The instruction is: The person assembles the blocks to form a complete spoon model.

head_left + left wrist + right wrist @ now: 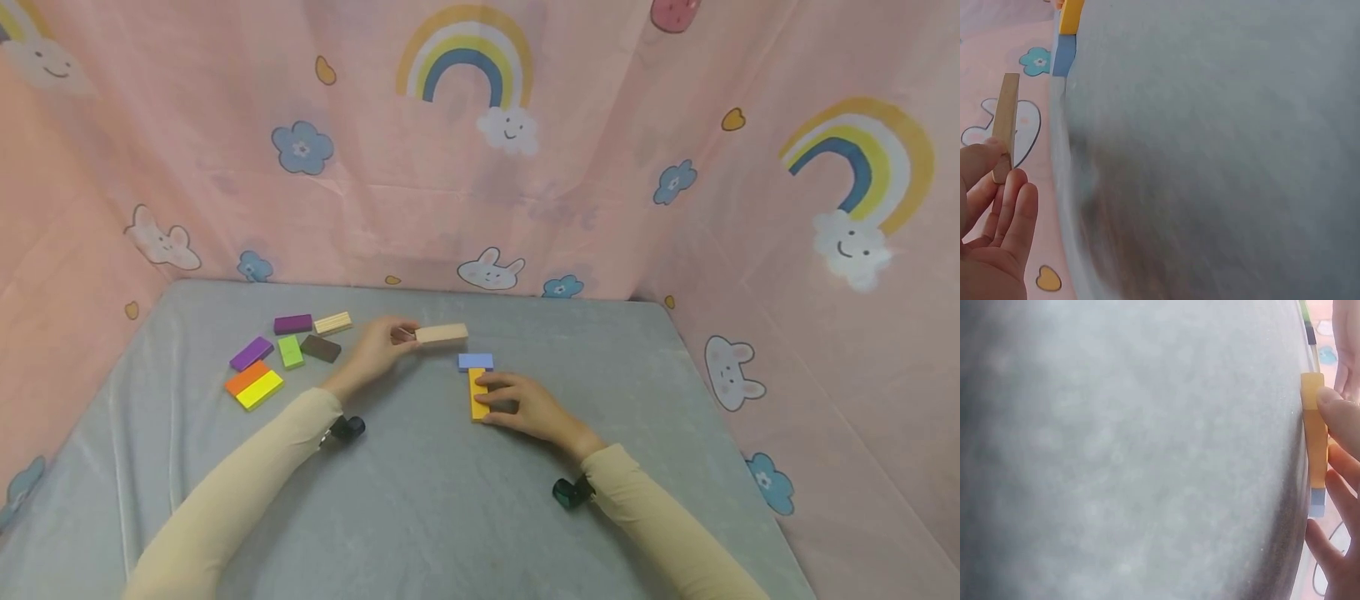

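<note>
A plain wooden block (442, 334) is pinched at one end by my left hand (375, 348), its long side pointing right, held over the far part of the table. In the left wrist view the thumb presses one side of the wooden block (1005, 115). My right hand (531, 407) holds a yellow-orange block (477, 395) along its right side, thumb near the close end and bent fingers farther along. That block lies lengthwise away from me. At its far end, a blue block (476, 361) lies crosswise, forming a T shape.
Left of my left hand lie purple blocks (292, 324), a pale ridged block (333, 323), a dark brown block (321, 348), a green block (290, 352), an orange block (247, 377) and a yellow block (260, 390). A pink patterned curtain (360, 217) borders the grey cloth-covered table (420, 500).
</note>
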Demonstrator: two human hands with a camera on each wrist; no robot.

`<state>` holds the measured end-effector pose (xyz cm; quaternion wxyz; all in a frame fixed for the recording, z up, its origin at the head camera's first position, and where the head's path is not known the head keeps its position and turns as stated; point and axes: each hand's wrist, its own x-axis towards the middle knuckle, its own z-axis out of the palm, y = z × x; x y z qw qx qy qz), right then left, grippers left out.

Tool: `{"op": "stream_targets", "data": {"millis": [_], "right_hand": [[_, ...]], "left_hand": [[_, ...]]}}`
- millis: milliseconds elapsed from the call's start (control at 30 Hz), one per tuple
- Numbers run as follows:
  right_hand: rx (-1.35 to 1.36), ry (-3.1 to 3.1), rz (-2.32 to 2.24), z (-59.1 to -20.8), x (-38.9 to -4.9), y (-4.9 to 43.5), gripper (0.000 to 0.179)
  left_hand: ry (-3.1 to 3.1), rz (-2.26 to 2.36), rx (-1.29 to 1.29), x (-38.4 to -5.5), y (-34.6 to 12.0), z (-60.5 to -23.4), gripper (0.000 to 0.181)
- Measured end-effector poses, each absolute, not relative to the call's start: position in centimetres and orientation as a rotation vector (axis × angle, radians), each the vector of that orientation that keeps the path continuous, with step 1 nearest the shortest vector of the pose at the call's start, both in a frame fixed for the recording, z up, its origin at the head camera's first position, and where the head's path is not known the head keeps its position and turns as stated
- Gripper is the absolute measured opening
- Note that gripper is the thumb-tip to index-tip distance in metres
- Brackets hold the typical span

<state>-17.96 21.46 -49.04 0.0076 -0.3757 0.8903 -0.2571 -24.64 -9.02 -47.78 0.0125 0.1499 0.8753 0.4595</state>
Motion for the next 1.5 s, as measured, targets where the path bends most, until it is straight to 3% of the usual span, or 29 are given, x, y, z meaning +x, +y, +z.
{"op": "stream_targets", "data": {"millis": [733,1500], "right_hand": [[-1.169,2.776,-0.797,-49.1,-17.9,21.5,0.036],[-1.136,2.769,-0.803,-49.1,-18.0,21.5,0.036]], "left_hand": [[2.729,1.323,0.552,-26.3,-4.0,-49.2,0.028],[2.711,1.333,0.474,-26.1,-2.7,-49.5,0.028]]}}
